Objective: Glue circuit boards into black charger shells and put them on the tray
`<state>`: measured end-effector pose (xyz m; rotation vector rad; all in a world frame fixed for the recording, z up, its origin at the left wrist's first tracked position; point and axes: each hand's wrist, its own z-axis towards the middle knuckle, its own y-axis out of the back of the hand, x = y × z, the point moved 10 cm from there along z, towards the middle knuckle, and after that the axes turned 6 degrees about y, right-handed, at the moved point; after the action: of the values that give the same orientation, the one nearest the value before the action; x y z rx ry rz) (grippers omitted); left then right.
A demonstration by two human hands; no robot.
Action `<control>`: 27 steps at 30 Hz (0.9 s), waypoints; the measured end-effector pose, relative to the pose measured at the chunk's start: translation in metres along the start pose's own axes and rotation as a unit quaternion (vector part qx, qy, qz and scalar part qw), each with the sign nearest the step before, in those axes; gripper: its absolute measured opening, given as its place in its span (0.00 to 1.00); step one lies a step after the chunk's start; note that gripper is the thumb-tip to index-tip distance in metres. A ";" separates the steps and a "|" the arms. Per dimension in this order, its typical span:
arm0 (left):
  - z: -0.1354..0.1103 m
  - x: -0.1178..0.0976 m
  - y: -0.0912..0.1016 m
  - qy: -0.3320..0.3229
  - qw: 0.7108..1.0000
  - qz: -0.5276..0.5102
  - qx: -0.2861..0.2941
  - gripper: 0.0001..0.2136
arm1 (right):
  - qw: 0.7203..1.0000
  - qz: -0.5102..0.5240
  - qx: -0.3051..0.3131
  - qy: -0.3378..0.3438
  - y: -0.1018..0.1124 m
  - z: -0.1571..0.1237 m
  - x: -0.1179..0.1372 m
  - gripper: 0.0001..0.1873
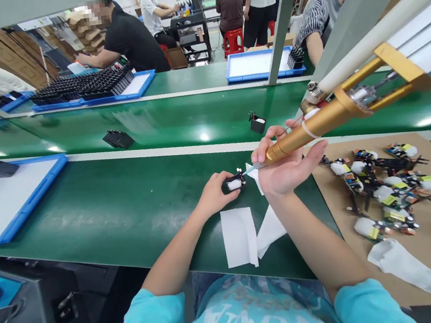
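My left hand pinches a small black housing with a white block in it, just above the green table. My right hand supports a gold glue dispenser, its barrel lying across the palm with fingers behind it and the thumb stretched out. The dispenser's thin pale nozzle reaches down to the right end of the housing; whether it touches is too small to tell. White paper sheets lie on the table below my hands, and part of another shows behind the nozzle.
At right, cardboard carries several circuit assemblies with white blobs and a crumpled white cloth. A blue-rimmed tray stands left. Black housings sit on the green conveyor. Several people work beyond it.
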<state>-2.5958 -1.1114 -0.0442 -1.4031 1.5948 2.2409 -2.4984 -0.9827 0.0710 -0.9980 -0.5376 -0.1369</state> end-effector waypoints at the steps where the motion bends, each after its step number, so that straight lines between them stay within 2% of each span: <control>1: 0.002 0.009 -0.003 0.015 1.000 -0.002 0.026 0.16 | 1.000 -0.005 -0.007 0.005 0.004 0.004 0.000 0.25; 4: 0.008 0.027 -0.009 0.042 0.995 -0.044 0.085 0.22 | 0.999 -0.022 -0.019 0.014 0.013 0.013 0.001 0.23; 6: 0.012 0.029 -0.010 0.042 0.989 -0.102 0.097 0.25 | 0.999 -0.030 -0.025 0.014 0.017 0.016 0.001 0.23; 10: 0.021 0.013 -0.019 -0.007 0.963 -0.252 0.094 0.22 | 0.999 -0.036 -0.029 0.012 0.018 0.018 0.001 0.22; 13: 0.023 0.005 -0.028 -0.026 0.952 -0.293 0.079 0.16 | 0.999 -0.033 -0.026 0.011 0.017 0.016 0.001 0.21; 15: 0.023 0.002 -0.025 -0.037 0.962 -0.267 0.044 0.13 | 0.999 -0.030 -0.021 0.010 0.016 0.016 0.000 0.21; 18: 0.018 -0.005 -0.014 -0.070 0.981 -0.182 0.012 0.15 | 1.000 -0.021 -0.016 0.010 0.016 0.015 0.000 0.20; 23: 0.004 -0.020 -0.006 -0.119 0.992 -0.007 0.036 0.22 | 0.999 -0.021 -0.020 0.013 0.017 0.016 0.001 0.21; 27: -0.004 -0.024 0.000 -0.119 0.992 0.031 0.005 0.20 | 0.999 -0.029 -0.026 0.013 0.018 0.017 0.001 0.21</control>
<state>-2.5790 -1.1034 -0.0280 -1.0482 1.5883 2.3263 -2.4970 -0.9589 0.0650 -1.0297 -0.5412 -0.2168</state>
